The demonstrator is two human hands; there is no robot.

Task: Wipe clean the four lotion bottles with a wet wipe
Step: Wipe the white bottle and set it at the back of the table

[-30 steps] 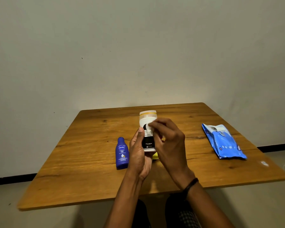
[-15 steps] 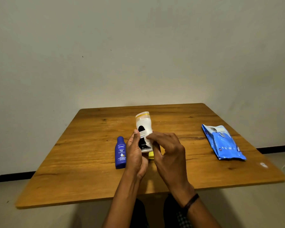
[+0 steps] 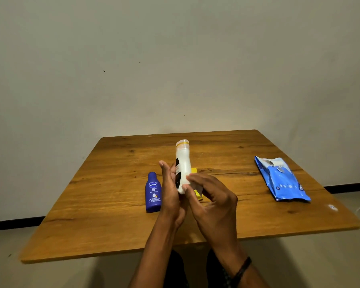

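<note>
While gripped by left hand [image 3: 170, 196], white bottle [image 3: 183, 161] upright.

The wooden table [image 3: 112, 225] carries a blue bottle [image 3: 153, 192], a wipes pack [image 3: 281, 179], perhaps a yellow bottle [image 3: 198, 194].

White bottle [image 3: 183, 163] with yellow band and black label; dark blue bottle [image 3: 153, 192]; blue wipes pack [image 3: 283, 179]; brown wood-grain table [image 3: 112, 183].

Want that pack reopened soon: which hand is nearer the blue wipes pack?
Right. The right hand is at the white bottle, nearer the blue wipes pack; the left hand is beyond it, farther away.
</note>
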